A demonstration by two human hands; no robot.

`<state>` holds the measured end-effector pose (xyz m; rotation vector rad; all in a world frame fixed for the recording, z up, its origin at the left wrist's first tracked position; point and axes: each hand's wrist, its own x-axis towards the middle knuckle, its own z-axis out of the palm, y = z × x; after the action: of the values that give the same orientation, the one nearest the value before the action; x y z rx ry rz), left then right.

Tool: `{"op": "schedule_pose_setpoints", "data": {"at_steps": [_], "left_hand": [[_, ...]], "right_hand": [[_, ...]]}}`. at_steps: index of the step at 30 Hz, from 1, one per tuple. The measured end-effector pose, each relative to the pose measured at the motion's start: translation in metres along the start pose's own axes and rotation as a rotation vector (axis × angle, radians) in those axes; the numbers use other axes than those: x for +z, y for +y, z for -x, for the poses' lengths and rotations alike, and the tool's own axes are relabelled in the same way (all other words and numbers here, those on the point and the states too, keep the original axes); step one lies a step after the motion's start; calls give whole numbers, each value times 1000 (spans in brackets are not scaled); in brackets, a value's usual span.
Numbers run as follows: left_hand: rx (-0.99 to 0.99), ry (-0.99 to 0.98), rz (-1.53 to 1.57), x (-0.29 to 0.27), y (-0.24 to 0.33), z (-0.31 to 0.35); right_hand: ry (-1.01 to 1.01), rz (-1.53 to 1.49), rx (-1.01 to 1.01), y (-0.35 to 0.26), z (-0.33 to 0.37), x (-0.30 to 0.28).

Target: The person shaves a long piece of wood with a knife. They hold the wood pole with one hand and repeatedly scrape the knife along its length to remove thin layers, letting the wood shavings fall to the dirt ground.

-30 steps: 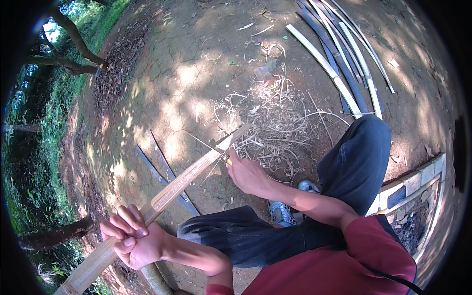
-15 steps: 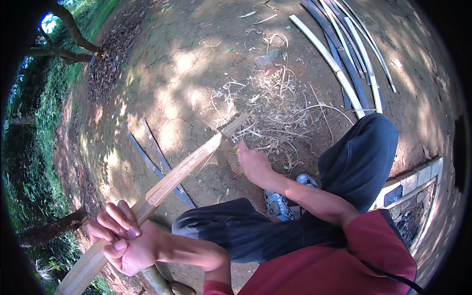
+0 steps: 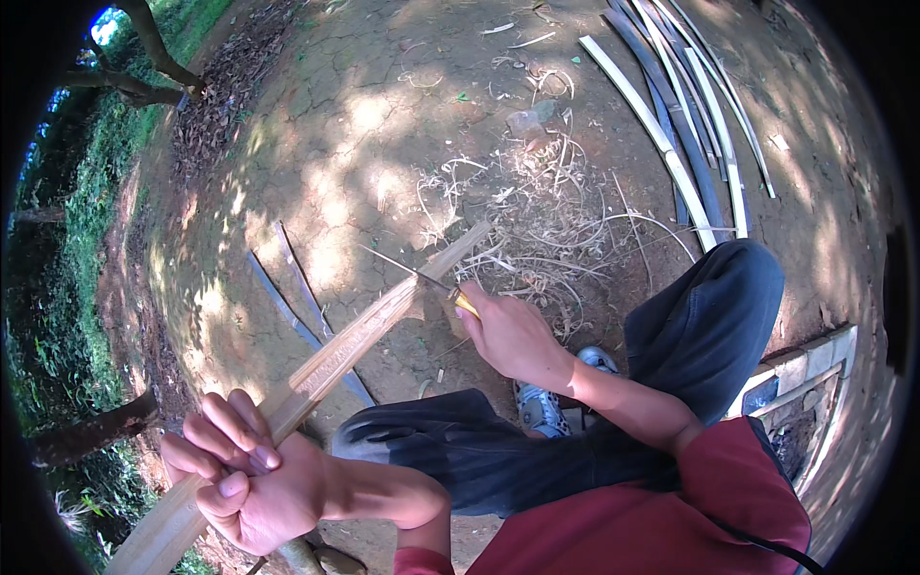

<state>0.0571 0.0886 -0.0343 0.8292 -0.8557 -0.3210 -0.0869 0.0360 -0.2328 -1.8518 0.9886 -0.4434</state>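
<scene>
My left hand [image 3: 251,484], at the lower left, is closed around a long, flat strip of pale split wood, perhaps bamboo [image 3: 335,359]. The strip slants from the lower left edge up to the middle, its far end above the ground. A roughened, splintery patch shows along its upper face. In my right hand [image 3: 522,337] is a knife [image 3: 467,303] with a yellowish handle, its fingers wrapped round it. The thin blade lies across the strip near its far end and points to the upper left.
Curled shavings [image 3: 546,225] are heaped on the bare earth beyond my right hand. Several long strips [image 3: 661,134] lie at the upper right, and two dark ones [image 3: 287,307] beneath the held strip. A brick-edged frame [image 3: 800,369] stands right of my knee; branches [image 3: 144,91] rise left.
The knife and my right hand have moved slightly back toward me along the strip, and the handle now shows. My left hand keeps its hold, nearly still. The view has shifted a little.
</scene>
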Motion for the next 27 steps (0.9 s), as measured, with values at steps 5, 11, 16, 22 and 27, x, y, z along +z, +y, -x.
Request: {"op": "schedule_pose_setpoints", "data": {"at_steps": [5,11,16,22,27], "left_hand": [[18,81,96,22,-4,15],[15,-6,22,20,-1,7],[-30,-51,66,9,-2,2],[-51,-62,84,-1,-4,-3],[-35,-62,16,4,2,4]], "right_hand": [[-69,82,64,-9,7,-6],[49,220,205,80,-10,32],[-15,42,63,-2,2,-1],[9,37,97,38,-10,28],[-45,1,103,0,1,10]]}}
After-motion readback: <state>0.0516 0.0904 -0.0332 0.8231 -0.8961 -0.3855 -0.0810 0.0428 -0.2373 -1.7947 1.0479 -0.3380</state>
